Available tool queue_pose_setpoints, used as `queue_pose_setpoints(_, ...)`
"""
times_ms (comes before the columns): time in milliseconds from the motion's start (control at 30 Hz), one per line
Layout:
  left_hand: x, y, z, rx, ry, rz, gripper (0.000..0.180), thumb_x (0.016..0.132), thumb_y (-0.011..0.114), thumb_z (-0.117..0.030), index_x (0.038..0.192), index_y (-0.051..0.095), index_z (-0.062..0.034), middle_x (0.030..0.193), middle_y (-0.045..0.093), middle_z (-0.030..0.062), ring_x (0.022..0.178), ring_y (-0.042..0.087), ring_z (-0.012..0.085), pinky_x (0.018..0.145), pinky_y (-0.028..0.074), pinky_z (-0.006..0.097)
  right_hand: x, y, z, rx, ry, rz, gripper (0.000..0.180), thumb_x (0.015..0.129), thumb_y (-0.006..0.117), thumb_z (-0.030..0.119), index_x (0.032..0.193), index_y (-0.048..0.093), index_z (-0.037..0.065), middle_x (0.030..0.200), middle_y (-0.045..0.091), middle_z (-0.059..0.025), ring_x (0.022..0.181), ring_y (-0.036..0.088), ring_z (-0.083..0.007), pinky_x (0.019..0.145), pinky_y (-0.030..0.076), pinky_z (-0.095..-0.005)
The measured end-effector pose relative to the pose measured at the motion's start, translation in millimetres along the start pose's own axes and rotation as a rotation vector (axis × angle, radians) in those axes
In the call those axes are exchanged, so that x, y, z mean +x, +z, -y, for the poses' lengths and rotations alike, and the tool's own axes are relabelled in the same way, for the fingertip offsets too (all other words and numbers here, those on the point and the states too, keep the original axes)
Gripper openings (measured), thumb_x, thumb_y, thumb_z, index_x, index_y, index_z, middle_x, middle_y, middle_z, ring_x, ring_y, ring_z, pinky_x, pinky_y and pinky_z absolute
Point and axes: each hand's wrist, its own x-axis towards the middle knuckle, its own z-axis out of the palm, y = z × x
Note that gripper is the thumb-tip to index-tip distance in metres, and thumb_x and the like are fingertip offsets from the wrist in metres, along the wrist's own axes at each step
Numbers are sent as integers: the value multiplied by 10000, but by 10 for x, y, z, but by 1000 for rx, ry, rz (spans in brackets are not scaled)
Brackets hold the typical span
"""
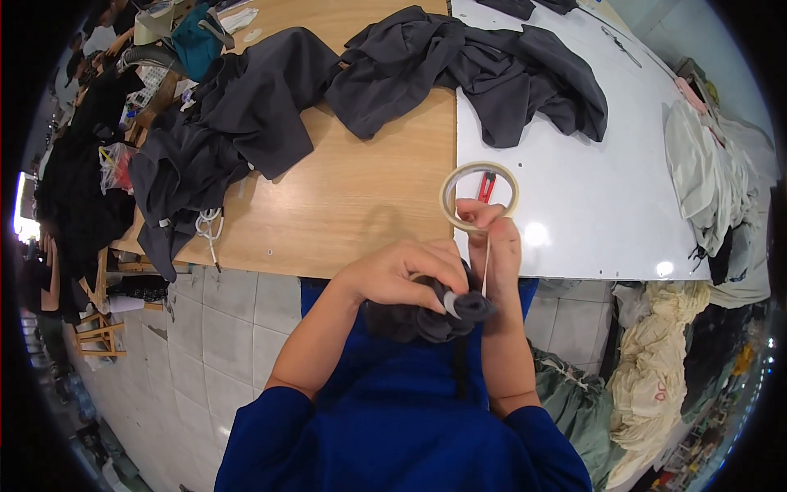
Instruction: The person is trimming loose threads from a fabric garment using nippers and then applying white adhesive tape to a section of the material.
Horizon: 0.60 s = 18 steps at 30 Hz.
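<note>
A small rolled bundle of dark grey fabric (pixel 447 316) sits just in front of the person's chest, below the near edge of the table, with a strip of pale tape (pixel 487 264) running from it up to a roll of masking tape (pixel 479 195). To bind it well, the strip should probably stay taut and the bundle tightly bunched so the tape laps onto itself rather than onto loose folds; slack would likely let the roll spring open. The left hand (pixel 406 275) comes in from the lower left, forearm angled up, fingers curled closed over the top of the bundle, pinching it. The right hand (pixel 492 250) rises nearly upright from the lower edge, fingers closed around the lower rim of the tape roll, holding it above the bundle. Beyond lie a red-handled tool (pixel 485 187) seen through the roll, a white board (pixel 590 189), the wooden table (pixel 352 205), heaps of dark garments (pixel 475 70) and white-handled scissors (pixel 209 230).
</note>
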Motion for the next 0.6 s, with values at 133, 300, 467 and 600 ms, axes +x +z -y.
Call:
queue_pose_setpoints(133, 20, 63, 13, -147, -220, 52, 267, 677, 765, -110, 895, 682, 20, 881, 664, 76, 941, 540, 202, 835, 425, 308, 20, 238, -13, -92, -30, 4, 278, 971, 433, 271, 895, 549, 30, 1158, 580, -194, 1051, 529, -222, 947, 367, -352)
queue_pose_setpoints(300, -38, 127, -23, -90, -288, -4, 253, 701, 749, -63, 929, 677, 20, 885, 666, 71, 901, 581, 174, 806, 456, 285, 84, 252, 42, -494, -276, 119, 259, 929, 506, 272, 884, 596, 33, 1167, 568, -162, 944, 479, -202, 880, 379, -347)
queue_pose_setpoints(467, -28, 230, -125, 46, -311, -1, 235, 732, 735, -52, 947, 673, 18, 879, 666, 61, 819, 607, 132, 755, 473, 255, 63, 227, 191, -800, -523, 165, 334, 909, 504, 396, 868, 614, 83, 1149, 560, -169, 905, 476, -229, 805, 390, -356)
queue_pose_setpoints(600, -99, 333, -154, 1, -451, -52, 244, 762, 731, -174, 941, 685, -16, 833, 669, 56, 774, 608, 135, 735, 459, 256, 66, 250, 269, -1002, -795, 246, 453, 884, 460, 549, 841, 624, 128, 1110, 573, -172, 862, 475, -247, 717, 390, -355)
